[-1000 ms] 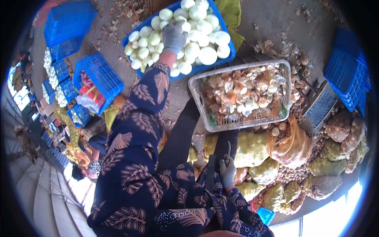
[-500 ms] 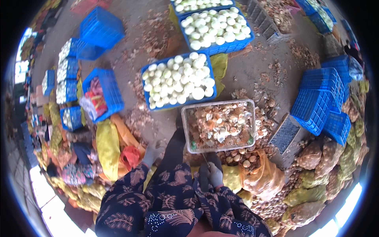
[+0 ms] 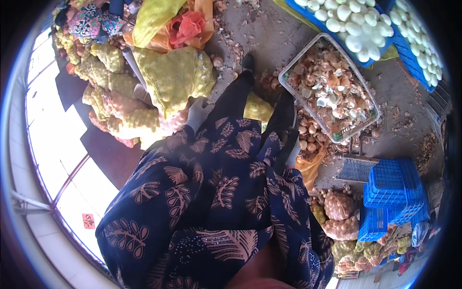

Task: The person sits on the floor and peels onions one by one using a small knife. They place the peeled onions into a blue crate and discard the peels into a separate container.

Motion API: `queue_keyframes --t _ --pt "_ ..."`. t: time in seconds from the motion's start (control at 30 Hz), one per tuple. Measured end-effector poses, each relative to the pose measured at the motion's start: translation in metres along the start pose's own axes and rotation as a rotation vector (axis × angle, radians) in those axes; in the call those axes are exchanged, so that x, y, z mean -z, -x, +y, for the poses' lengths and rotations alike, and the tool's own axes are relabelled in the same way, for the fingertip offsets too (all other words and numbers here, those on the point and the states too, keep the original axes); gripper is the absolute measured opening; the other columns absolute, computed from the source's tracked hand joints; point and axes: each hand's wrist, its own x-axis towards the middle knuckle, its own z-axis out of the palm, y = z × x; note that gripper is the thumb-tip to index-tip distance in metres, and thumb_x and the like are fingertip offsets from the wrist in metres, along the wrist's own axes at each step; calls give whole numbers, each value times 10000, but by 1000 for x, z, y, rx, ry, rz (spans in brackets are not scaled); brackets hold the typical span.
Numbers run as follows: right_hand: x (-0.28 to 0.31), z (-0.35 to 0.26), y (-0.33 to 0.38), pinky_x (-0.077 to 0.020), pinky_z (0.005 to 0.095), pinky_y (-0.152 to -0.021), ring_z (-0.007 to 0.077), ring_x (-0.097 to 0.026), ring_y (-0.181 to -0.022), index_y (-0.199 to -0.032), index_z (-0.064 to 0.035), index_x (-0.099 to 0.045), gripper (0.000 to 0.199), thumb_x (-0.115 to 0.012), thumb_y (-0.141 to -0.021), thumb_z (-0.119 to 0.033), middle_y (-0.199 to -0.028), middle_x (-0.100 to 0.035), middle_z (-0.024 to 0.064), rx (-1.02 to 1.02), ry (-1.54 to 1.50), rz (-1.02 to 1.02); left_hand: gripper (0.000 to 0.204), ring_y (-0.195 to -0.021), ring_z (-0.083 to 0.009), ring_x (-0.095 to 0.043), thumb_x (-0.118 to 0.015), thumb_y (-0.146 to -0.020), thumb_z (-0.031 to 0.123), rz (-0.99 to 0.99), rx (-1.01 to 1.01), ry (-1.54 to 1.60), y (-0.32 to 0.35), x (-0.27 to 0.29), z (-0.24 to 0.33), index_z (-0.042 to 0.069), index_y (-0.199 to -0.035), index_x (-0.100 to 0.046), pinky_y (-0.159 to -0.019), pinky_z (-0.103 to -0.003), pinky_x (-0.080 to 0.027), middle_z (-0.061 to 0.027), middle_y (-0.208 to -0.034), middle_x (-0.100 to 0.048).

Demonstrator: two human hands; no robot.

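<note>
I stand in a dark leaf-patterned robe, and black trousers and a shoe [image 3: 248, 62] show below it. My left hand [image 3: 198, 112], in a grey glove, hangs at my side against a big yellow mesh sack [image 3: 175, 77] and holds nothing. Only a sliver of my gloved right hand [image 3: 293, 153] shows beside my leg, above an orange bag of unpeeled onions [image 3: 308, 144]. Ahead sits a grey crate [image 3: 289, 72] full of onion skins and scraps. Beyond it is a blue crate [image 3: 357, 33] of peeled white onions.
More mesh sacks of onions [image 3: 118, 118] are piled at my left, and others [image 3: 339, 214] lie at the lower right. Stacked blue crates [image 3: 392, 195] and a metal scoop [image 3: 358, 168] stand to the right. A second blue crate of peeled onions [image 3: 415, 45] is at the far right. Onion skins litter the floor.
My left hand has left the blue crate of peeled onions and dropped to my side. I have risen and turned, so the crates now lie at the upper right.
</note>
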Motion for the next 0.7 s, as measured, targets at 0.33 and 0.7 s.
queue_keyframes --t 0.33,0.7 --pt "-61 -54 -44 -470 253 -684 90 -569 -758 -1207 -18 -643 278 -608 -953 -128 -865 -650 19 -399 -224 -214 191 -817 -133 -630 -641 -939 129 -139 319 440 -76 -5 -126 0 -1080 -640 -691 -271 -498 -58 -947 -667" --pt "-143 -66 -65 -349 181 -531 4 -417 -590 -1243 -3 -616 299 -617 -955 -84 -729 -519 -67 -786 -320 -358 227 -814 -138 -651 -603 -953 164 -225 434 758 -221 -100 -178 -34 -1058 -642 -762 -273 -537 -66 -973 -667"
